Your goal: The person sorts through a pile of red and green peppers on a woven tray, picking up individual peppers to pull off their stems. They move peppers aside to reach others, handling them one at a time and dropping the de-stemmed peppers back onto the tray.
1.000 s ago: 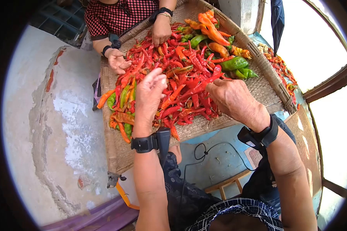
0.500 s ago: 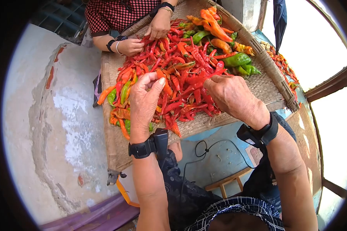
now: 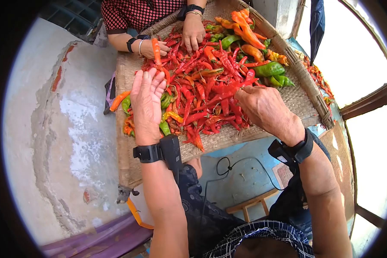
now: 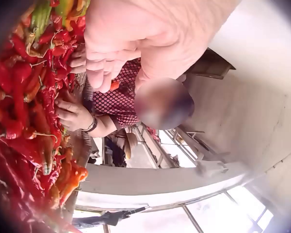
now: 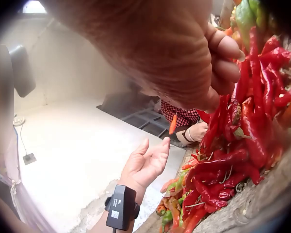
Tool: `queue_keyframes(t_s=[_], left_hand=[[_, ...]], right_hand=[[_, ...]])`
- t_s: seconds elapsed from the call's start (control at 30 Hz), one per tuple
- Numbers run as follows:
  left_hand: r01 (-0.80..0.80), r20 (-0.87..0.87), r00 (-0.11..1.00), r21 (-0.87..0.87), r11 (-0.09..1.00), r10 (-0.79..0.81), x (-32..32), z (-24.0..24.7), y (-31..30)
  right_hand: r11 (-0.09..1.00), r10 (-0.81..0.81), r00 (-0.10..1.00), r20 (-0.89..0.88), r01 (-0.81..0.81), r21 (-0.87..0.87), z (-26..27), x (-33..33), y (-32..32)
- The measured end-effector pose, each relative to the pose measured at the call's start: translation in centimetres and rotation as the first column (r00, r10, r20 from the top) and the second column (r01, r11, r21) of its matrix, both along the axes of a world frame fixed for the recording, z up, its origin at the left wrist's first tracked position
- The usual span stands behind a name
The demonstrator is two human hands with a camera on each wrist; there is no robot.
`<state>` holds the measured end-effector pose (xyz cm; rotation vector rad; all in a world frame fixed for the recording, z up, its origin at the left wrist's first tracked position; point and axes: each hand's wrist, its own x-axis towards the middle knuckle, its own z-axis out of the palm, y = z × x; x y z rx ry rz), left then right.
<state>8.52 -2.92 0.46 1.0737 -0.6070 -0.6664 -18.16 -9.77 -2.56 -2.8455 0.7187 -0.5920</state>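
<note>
Chillies (image 3: pixel 202 81) — mostly red, some orange and green — lie heaped on the woven tray (image 3: pixel 131 163). I note the left hand (image 3: pixel 146 103) up above the pile near the tray's left edge, palm up, fingers straight, gripping nothing. A small orange chilli (image 5: pixel 172 124) shows just above its fingertips, apart from them. The right hand (image 3: pixel 264 107) is over the pile's right side — fingers curled, fingertips pinching the end of a long red chilli (image 3: pixel 228 90). Another person's hands (image 3: pixel 193 30) rest on the pile at the far edge.

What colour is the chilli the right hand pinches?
Red. The chilli in the right hand shows best in the head view.
</note>
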Motion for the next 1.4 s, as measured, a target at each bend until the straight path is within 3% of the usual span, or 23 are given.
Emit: queue_keyframes(t_s=[0.03,0.1,0.17,0.2,0.23,0.3,0.33,0.37,0.43,0.47,0.53,0.63,0.67,0.7,0.77,0.83,0.87,0.9,0.97,1.0,1.17,1.23,1.4], left_hand=[[-0.001,-0.003,1.000,-0.001,1.000,0.001,0.1,-0.7,-0.1],[0.075,0.431,0.823,0.563,0.823,-0.371,0.1,-2.3,0.0],[-0.190,0.835,0.183,0.549,0.814,-0.520,0.6,-5.3,0.5],[-0.227,0.937,-0.027,0.334,0.915,-0.349,0.1,-6.1,0.5],[-0.222,0.936,-0.027,0.337,0.915,-0.351,0.2,-6.4,0.4],[-0.178,0.853,0.227,0.511,0.841,-0.471,0.4,-5.6,0.3],[-0.153,0.823,0.387,0.501,0.852,-0.415,-0.1,-4.6,0.4],[-0.155,0.823,0.384,0.504,0.850,-0.418,-0.4,-3.5,0.6],[0.029,0.642,0.718,0.356,0.934,-0.267,-1.0,-1.5,0.9],[0.028,0.645,0.716,0.356,0.934,-0.267,-1.3,-0.3,1.5],[0.237,0.336,0.881,0.291,0.927,-0.331,-1.8,1.6,2.8],[0.384,0.201,0.837,0.447,0.808,-0.509,-1.4,2.2,3.6],[0.339,0.198,0.893,0.294,0.894,-0.404,-0.8,0.9,3.1],[0.336,0.198,0.895,0.294,0.895,-0.401,-0.9,1.0,2.4],[-0.046,-0.008,0.999,-0.065,0.997,0.046,-1.5,1.4,1.1],[-0.093,0.043,0.995,-0.027,0.995,0.094,0.0,-0.9,1.2],[-0.034,0.337,0.940,0.260,0.965,-0.058,0.7,-2.2,1.5],[-0.066,0.544,0.792,0.528,0.847,-0.278,1.2,-3.1,1.6],[-0.245,0.653,0.529,0.728,0.640,-0.541,0.1,-4.6,1.7],[-0.350,0.713,0.417,0.699,0.624,-0.564,-0.8,-5.1,1.9],[-0.261,0.727,0.499,0.645,0.719,-0.471,-0.4,-4.2,1.8],[-0.033,0.573,0.665,0.663,0.747,-0.479,0.0,-3.1,2.4],[0.136,0.418,0.687,0.729,0.671,-0.594,0.9,-0.7,3.0]], right_hand=[[1.000,-0.005,1.000,0.002,0.005,-0.004,0.0,0.0,-0.1],[1.000,0.002,1.000,-0.013,-0.002,0.011,0.1,0.1,-0.1],[1.000,0.003,1.000,-0.030,-0.003,0.024,0.2,0.0,0.0],[1.000,0.005,0.999,-0.035,-0.004,0.025,0.3,-0.1,0.1],[1.000,0.007,0.999,-0.037,-0.006,0.025,0.4,-0.1,0.1],[1.000,0.000,0.999,-0.039,0.000,0.015,0.1,-0.1,0.0],[1.000,-0.002,0.999,-0.039,0.002,0.008,0.0,0.0,0.0],[1.000,-0.002,0.999,-0.035,0.003,0.011,0.0,0.0,0.0],[1.000,0.018,1.000,-0.013,-0.018,-0.007,0.2,0.0,0.1],[1.000,0.017,1.000,-0.010,-0.017,-0.007,0.1,0.1,0.0],[1.000,0.018,0.999,-0.030,-0.018,0.009,-0.1,0.1,0.1],[1.000,-0.012,0.997,-0.081,0.013,0.006,-0.1,0.4,0.1],[1.000,-0.006,0.997,-0.081,0.007,0.005,-0.2,0.5,0.1],[1.000,-0.003,0.997,-0.071,0.003,0.001,-0.3,0.5,0.1],[1.000,-0.002,0.998,-0.061,0.001,-0.004,-0.5,0.5,0.1],[1.000,0.005,0.998,-0.068,-0.005,-0.010,-0.6,0.6,0.1],[1.000,0.006,0.998,-0.068,-0.006,-0.010,-0.5,0.7,0.1],[1.000,0.013,0.997,-0.070,-0.013,0.005,-0.5,0.7,0.1],[1.000,0.020,0.997,-0.070,-0.018,0.018,-0.4,0.7,0.0],[1.000,0.018,0.998,-0.061,-0.017,0.012,-0.3,0.7,0.0],[1.000,-0.009,0.999,-0.048,0.009,0.005,-0.4,0.2,-0.2],[1.000,-0.008,0.999,-0.040,0.007,-0.011,-0.4,-0.1,-0.3],[1.000,-0.011,0.998,-0.067,0.012,0.012,-0.2,-0.8,-0.4]])
